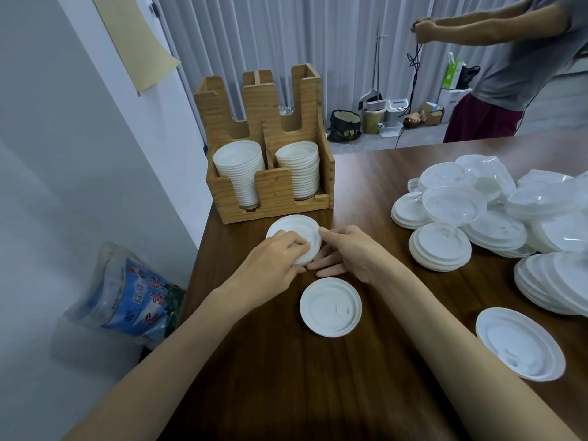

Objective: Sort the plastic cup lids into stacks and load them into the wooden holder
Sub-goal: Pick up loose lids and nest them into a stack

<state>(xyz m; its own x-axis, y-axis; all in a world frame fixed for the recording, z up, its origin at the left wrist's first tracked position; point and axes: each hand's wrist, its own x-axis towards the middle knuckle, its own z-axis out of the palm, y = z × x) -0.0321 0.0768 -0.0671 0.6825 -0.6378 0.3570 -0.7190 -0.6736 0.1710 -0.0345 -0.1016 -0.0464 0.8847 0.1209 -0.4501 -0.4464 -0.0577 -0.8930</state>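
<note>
Notably, both hands are at a short lid stack (294, 229) just before the wooden holder (270, 189).

Floor, left: plastic bag (127, 300), blue print, red characters not legible. The holder is pale grained wood and carries two columns of ribbed round white lids, one per front slot. Left hand (276, 256) curls its fingers over the stack top, gripping it. Right hand (348, 253) sets its thumb on the rim, fingers nearly straight on the dark wood table (286, 377). Two single lids lie flat: near lid (331, 307) and right-edge lid (520, 343). One tidy stack (440, 246) sits beside a loose heap (509, 202), uncounted.
</note>
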